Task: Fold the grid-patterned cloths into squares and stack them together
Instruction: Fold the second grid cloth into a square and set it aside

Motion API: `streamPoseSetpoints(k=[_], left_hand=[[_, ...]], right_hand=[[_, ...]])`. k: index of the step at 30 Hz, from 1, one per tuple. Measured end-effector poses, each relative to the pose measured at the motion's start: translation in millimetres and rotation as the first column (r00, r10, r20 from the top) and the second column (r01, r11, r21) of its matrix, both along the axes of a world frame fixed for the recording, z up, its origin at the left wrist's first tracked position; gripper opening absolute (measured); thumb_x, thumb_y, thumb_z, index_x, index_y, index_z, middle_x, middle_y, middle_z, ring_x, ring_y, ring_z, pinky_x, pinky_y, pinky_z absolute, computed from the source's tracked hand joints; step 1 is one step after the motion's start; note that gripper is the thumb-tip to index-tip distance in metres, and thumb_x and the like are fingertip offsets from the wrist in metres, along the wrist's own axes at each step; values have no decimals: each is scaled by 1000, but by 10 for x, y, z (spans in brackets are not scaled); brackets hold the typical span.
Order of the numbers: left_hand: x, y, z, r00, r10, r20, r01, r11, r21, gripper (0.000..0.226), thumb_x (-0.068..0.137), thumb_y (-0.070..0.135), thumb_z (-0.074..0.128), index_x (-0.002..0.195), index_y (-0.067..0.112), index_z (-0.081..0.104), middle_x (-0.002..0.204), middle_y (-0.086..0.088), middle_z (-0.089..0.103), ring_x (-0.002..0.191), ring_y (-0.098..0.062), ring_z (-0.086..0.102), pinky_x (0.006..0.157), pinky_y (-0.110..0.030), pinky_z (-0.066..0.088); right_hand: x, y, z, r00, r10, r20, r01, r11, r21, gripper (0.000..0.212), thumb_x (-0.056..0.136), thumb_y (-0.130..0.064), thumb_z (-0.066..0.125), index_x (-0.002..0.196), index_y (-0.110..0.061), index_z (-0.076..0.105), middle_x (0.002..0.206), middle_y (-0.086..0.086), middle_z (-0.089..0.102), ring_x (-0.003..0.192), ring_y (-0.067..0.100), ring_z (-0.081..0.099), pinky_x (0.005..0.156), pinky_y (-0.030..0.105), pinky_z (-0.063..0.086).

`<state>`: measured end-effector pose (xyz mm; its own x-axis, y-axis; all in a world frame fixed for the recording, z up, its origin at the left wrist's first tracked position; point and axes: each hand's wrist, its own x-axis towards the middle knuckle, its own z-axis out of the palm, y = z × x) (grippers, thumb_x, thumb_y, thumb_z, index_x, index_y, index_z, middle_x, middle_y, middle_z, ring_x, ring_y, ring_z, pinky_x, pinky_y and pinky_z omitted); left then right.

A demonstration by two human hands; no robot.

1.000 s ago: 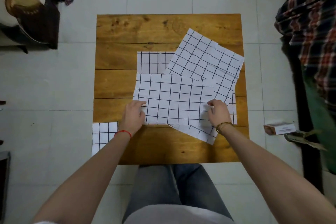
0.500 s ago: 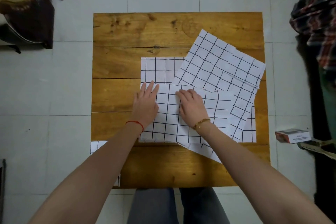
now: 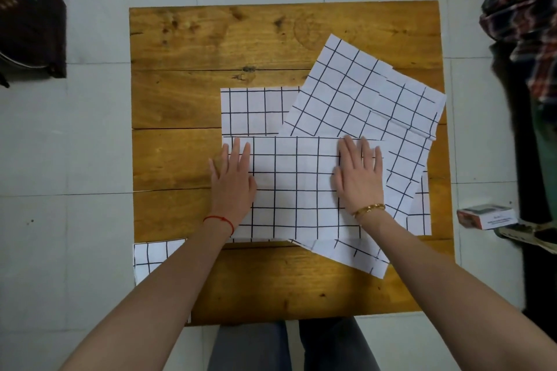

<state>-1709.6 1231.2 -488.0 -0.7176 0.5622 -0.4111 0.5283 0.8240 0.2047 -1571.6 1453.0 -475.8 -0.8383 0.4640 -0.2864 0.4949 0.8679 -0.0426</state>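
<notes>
On the wooden table (image 3: 187,159), both hands lie flat with straight fingers on the folded grid cloth (image 3: 295,187): left hand (image 3: 233,184) at its left edge, right hand (image 3: 360,178) near its right. Other grid cloths (image 3: 364,90) overlap behind. The small box (image 3: 486,216) on the floor bears unreadable print.

Both arms reach forward from the bottom corners of the view, forearms bare and converging a little toward the hands. The left hand (image 3: 232,182) lies palm down with its fingers straight and slightly spread, pointing away from the body, the thumb out to the right. A thin red string circles the left wrist. The right hand (image 3: 358,173) also lies flat, palm down, fingers straight and close together, thumb toward the left hand. A gold bracelet sits on the right wrist. The two hands are level with each other and well apart. Grey-trousered legs show below, between the forearms.
</notes>
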Motion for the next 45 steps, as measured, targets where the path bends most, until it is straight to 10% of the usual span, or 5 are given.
streamPoseSetpoints(k=[15, 34, 45], left_hand=[[-98, -62, -5, 1000, 3, 1, -3, 999, -41, 74, 98, 35, 46, 154, 16, 1, 162, -5, -3, 149, -26, -7, 118, -56, 4], [-141, 1, 58, 1000, 4, -15, -5, 1000, -12, 72, 91, 23, 59, 150, 12, 20, 159, -10, 15, 148, -33, 4, 119, -52, 7], [-394, 238, 94, 988, 113, -106, -102, 989, 104, 50, 84, 15, 59, 131, 13, 44, 123, -9, 49, 117, -26, 42, 105, -42, 38]], right_hand=[[-1171, -1088, -95, 920, 387, 55, -379, 917, -122, 58, 99, -33, 29, 151, -14, 13, 159, 3, 10, 146, 32, 4, 115, 58, 10], [344, 493, -123, 982, -126, 139, 118, 991, 65, 59, 97, -43, 11, 152, -24, 1, 160, -1, -1, 146, 29, -3, 117, 52, -2], [178, 284, -8, 997, -82, 11, 83, 996, -36, 61, 97, -39, 27, 151, -17, 11, 159, 6, 10, 145, 32, 8, 118, 50, 5]])
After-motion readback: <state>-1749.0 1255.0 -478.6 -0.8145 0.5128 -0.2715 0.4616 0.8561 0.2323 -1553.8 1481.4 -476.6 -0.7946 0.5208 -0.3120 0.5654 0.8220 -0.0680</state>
